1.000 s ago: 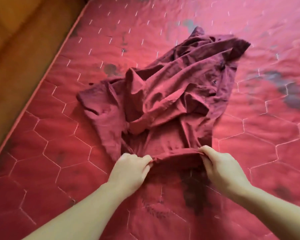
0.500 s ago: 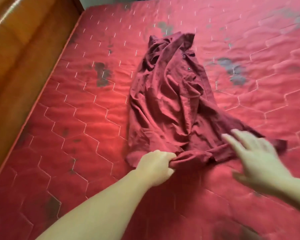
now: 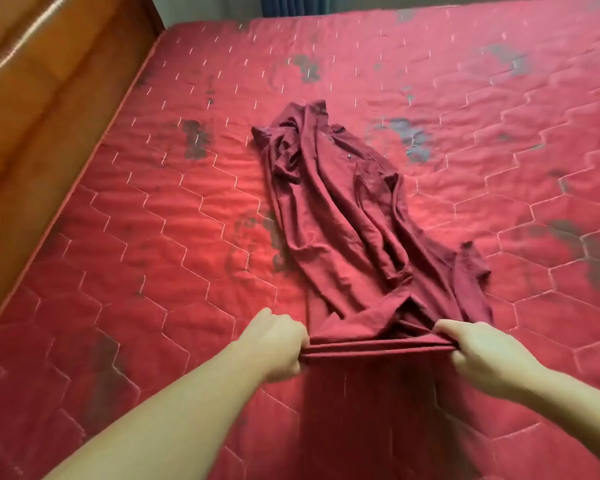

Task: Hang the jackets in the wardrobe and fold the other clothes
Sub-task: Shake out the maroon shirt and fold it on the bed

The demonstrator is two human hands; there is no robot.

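A dark red button shirt [image 3: 340,216] lies stretched out lengthwise on the red quilted mattress [image 3: 153,258], collar end far from me, body creased in long folds. Its near hem is pulled taut between my two hands. My left hand [image 3: 278,344] grips the hem's left end with curled fingers. My right hand [image 3: 478,355] pinches the hem's right end. A loose flap of the shirt bunches just beyond my right hand.
A brown wooden bed frame [image 3: 39,126] runs along the mattress's left side. Dark stains mark the mattress around the shirt. A strip of blue curtain [image 3: 291,5] shows past the far edge.
The crumpled shirt has been drawn out long and flat. My right hand let go half a second ago, reached right, and now holds the hem again. My left hand kept its hold.
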